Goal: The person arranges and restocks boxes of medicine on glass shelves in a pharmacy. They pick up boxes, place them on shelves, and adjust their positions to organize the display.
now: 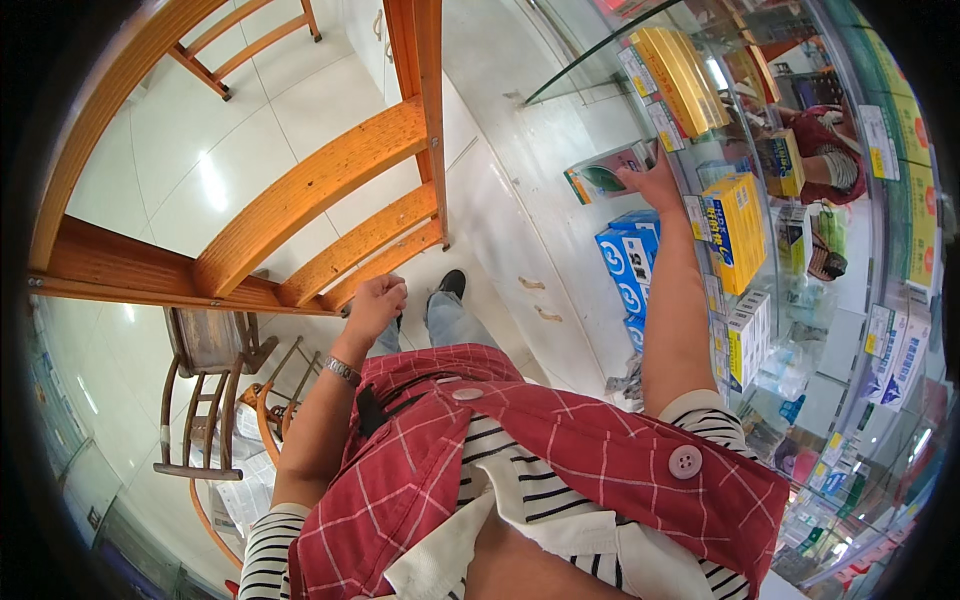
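Observation:
My right hand (654, 184) reaches in under a glass shelf, with its thumb over the front of a flat grey-pink carton (606, 175) with a green leaf-like print. The fingers behind the carton are mostly hidden. Below it, blue-and-white cartons (628, 262) stand stacked on the lower ledge. Yellow medicine-type cartons (735, 231) sit on the glass shelf beside my forearm. My left hand (380, 304) hangs in front of my waist with curled fingers and nothing visible in them. It appears close to the lower steps of a wooden stepladder (319, 199); contact cannot be told.
Glass shelving with price tags (879, 142) and a mirrored back runs along my right. Gold cartons (679, 79) stand higher up. White cabinet drawers (540, 300) lie below the ledge. A worn wooden chair (206, 405) is behind the ladder, on the tiled floor (112, 360).

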`<state>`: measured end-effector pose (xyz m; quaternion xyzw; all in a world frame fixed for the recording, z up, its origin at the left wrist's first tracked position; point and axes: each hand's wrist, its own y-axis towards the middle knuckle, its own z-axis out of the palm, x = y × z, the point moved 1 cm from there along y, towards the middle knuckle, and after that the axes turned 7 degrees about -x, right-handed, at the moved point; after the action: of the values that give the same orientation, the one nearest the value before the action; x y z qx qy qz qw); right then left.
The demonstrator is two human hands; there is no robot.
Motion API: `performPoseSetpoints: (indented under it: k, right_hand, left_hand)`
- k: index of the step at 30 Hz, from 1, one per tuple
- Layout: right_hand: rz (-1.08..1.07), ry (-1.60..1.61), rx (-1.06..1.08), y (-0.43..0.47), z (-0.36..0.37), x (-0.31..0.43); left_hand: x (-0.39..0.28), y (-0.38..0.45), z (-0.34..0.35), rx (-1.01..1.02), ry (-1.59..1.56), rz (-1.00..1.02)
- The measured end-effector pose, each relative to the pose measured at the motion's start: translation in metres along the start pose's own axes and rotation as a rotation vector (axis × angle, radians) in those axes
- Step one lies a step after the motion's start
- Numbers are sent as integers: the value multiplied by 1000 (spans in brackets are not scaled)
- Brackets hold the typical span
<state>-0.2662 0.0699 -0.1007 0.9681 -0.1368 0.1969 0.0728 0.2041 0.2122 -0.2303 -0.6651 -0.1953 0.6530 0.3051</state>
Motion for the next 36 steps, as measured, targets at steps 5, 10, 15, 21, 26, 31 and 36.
performPoseSetpoints:
  k: [5, 10, 15, 21, 26, 31, 36]
  right_hand:
    - [-2, 134, 12, -6, 5, -9]
    - [-6, 117, 5, -19, -4, 19]
    - [-1, 61, -14, -24, -2, 16]
    - [108, -50, 34, -37, -6, 33]
    - [188, 310, 79, -48, 0, 26]
    - [335, 549, 299, -64, -22, 83]
    - [191, 659, 457, -74, -29, 100]
  left_hand:
    - [14, -5, -2, 58, 39, 36]
    - [26, -16, -4, 53, 44, 34]
    - [30, -26, -5, 64, 66, 39]
    - [12, -34, -12, 107, 183, 57]
    - [3, -24, -15, 132, 210, 145]
    - [-30, -17, -11, 143, 205, 136]
    - [-93, -17, 4, 156, 162, 223]
